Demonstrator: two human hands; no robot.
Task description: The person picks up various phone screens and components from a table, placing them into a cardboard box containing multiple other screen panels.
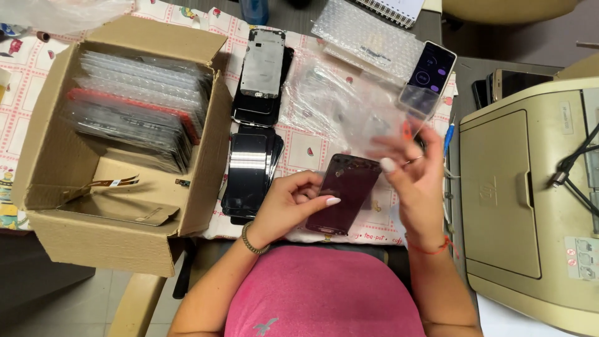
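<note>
Left hand (288,203) grips dark phone screen (345,192) by its left edge, above surface (374,218) near the lap. Right hand (415,178) pinches clear bag (340,106) just above it. Screen stacks (249,178) and box (112,143) lie left.

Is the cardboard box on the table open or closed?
Open. The cardboard box has its flaps folded outward, and rows of bagged screen panels stand on edge, visible inside it.

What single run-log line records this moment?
left hand: holds dark phone screen | right hand: raised, blurred | cardboard box: left
</note>
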